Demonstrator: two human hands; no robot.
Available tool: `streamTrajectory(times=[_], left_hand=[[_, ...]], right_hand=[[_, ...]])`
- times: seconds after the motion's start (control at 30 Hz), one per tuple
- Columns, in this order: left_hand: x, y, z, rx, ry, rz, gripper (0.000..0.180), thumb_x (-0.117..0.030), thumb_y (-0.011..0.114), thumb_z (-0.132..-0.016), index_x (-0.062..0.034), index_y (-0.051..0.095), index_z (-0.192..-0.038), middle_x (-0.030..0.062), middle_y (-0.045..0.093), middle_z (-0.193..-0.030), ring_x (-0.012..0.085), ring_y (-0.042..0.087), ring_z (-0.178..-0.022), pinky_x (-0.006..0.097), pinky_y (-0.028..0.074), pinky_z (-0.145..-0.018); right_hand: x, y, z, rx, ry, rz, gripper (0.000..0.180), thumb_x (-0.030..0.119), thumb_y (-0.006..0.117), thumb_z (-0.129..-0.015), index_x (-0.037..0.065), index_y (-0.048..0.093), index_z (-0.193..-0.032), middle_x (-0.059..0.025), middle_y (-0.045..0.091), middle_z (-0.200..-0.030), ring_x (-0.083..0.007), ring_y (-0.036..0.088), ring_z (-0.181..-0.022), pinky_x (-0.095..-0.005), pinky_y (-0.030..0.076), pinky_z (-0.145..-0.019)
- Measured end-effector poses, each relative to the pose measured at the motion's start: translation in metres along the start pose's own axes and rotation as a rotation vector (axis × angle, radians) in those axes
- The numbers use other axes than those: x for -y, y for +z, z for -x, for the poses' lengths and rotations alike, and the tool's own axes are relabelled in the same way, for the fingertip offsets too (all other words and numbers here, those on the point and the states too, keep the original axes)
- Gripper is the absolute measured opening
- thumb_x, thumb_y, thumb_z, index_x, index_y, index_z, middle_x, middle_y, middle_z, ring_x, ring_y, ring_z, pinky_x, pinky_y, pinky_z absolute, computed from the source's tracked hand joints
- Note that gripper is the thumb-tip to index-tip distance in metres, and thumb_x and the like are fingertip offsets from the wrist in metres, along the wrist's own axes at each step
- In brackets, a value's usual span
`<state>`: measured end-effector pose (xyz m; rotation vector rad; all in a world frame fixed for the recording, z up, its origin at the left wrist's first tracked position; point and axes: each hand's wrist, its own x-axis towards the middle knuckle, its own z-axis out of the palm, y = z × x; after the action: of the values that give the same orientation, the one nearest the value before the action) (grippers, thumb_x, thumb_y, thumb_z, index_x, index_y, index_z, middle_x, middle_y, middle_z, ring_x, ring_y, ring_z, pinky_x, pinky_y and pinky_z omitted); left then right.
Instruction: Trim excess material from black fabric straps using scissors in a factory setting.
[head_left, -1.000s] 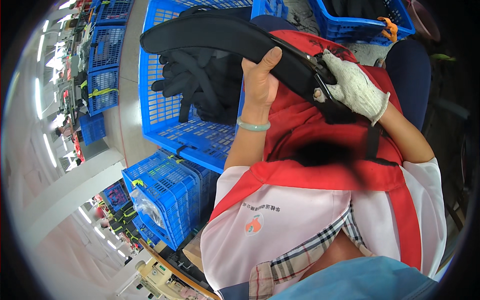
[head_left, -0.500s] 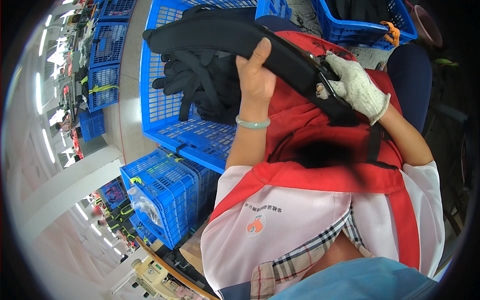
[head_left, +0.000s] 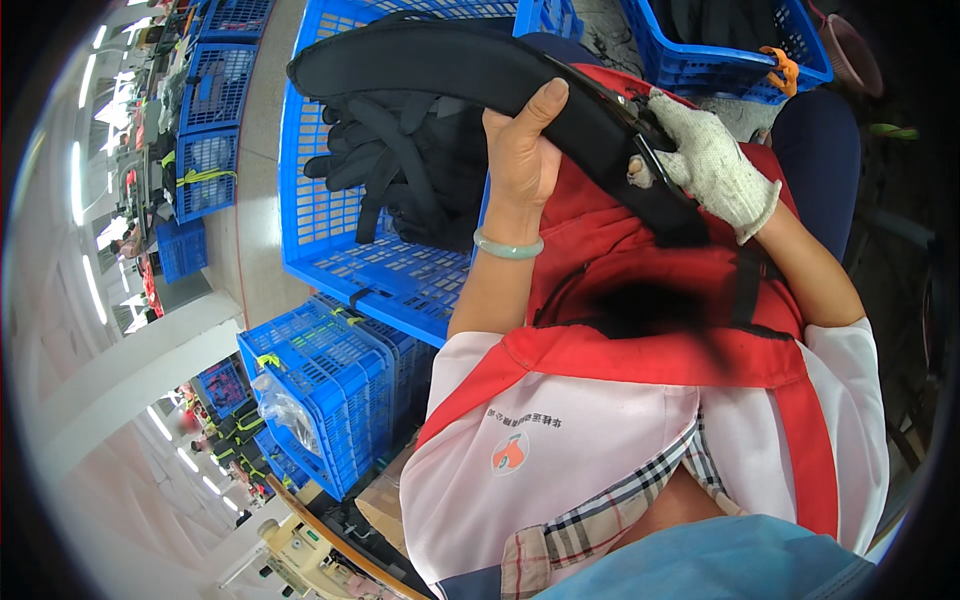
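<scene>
A long, curved black padded strap [head_left: 430,62] runs from above the blue crate down to my lap. My left hand [head_left: 525,150], bare with a jade-coloured bangle at the wrist, grips the strap near its middle, thumb on top. In a white knitted glove with bare fingertips, my right hand [head_left: 700,160] is closed around dark-handled scissors [head_left: 650,155]. Their slim metal part lies along the strap's far edge, and I cannot make out whether the blades are apart. Beneath the strap, a red apron [head_left: 620,260] covers my lap.
A blue plastic crate [head_left: 390,290] with a heap of black straps [head_left: 410,160] stands at the left. Another blue crate [head_left: 690,62] with black pieces sits at the far right, beside a pink basket [head_left: 850,60]. Stacked blue crates [head_left: 320,390] stand lower left, near a sewing machine [head_left: 300,555].
My left hand has shifted slightly right, and the strap moves a little with it. My right hand stays almost in place, still closed around the scissors.
</scene>
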<state>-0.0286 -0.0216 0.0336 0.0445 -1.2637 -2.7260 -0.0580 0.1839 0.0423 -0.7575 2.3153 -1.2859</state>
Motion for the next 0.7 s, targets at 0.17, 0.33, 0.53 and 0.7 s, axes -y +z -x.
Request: streamTrajectory(times=[0.17, 0.33, 0.53, 0.7], left_hand=[[-0.009, -0.001, -0.007, -0.017, 0.048, 0.023, 0.027, 0.000, 0.069, -0.082, -0.0049, 0.061, -0.107, 0.0052, 0.065, -0.100, 0.0176, 0.063, -0.093, 0.033, 0.052, -0.089], [-0.012, 0.001, -0.005, -0.004, 0.050, -0.022, 0.024, 0.001, 0.068, -0.082, -0.0050, 0.062, -0.105, 0.0060, 0.066, -0.097, 0.0180, 0.065, -0.091, 0.034, 0.054, -0.088], [-0.009, 0.011, -0.002, -0.040, 0.033, 0.003, 0.020, 0.005, 0.068, -0.080, -0.0035, 0.065, -0.098, 0.0046, 0.066, -0.092, 0.0155, 0.064, -0.085, 0.029, 0.052, -0.082], [-0.006, 0.004, -0.004, 0.022, 0.018, 0.001, 0.022, 0.001, 0.067, -0.083, -0.0029, 0.062, -0.104, 0.0056, 0.065, -0.098, 0.0180, 0.064, -0.092, 0.034, 0.053, -0.088]], right_hand=[[-0.016, 0.016, -0.002, -0.116, -0.083, -0.017, 0.056, 0.046, 0.072, -0.077, -0.002, 0.056, -0.102, -0.0212, 0.061, -0.082, -0.0368, 0.062, -0.079, -0.0418, 0.047, -0.069], [-0.009, 0.010, -0.007, -0.132, -0.132, -0.008, 0.062, 0.050, 0.072, -0.075, -0.003, 0.056, -0.103, -0.0243, 0.059, -0.083, -0.0400, 0.062, -0.080, -0.0432, 0.047, -0.068], [-0.015, 0.013, -0.010, -0.232, -0.249, 0.091, 0.064, 0.052, 0.072, -0.074, -0.003, 0.057, -0.102, -0.0247, 0.059, -0.079, -0.0414, 0.061, -0.077, -0.0429, 0.048, -0.066], [-0.008, 0.009, -0.009, -0.042, -0.016, -0.182, 0.054, 0.045, 0.074, -0.076, -0.003, 0.059, -0.097, -0.0201, 0.061, -0.075, -0.0337, 0.064, -0.072, -0.0369, 0.048, -0.065]])
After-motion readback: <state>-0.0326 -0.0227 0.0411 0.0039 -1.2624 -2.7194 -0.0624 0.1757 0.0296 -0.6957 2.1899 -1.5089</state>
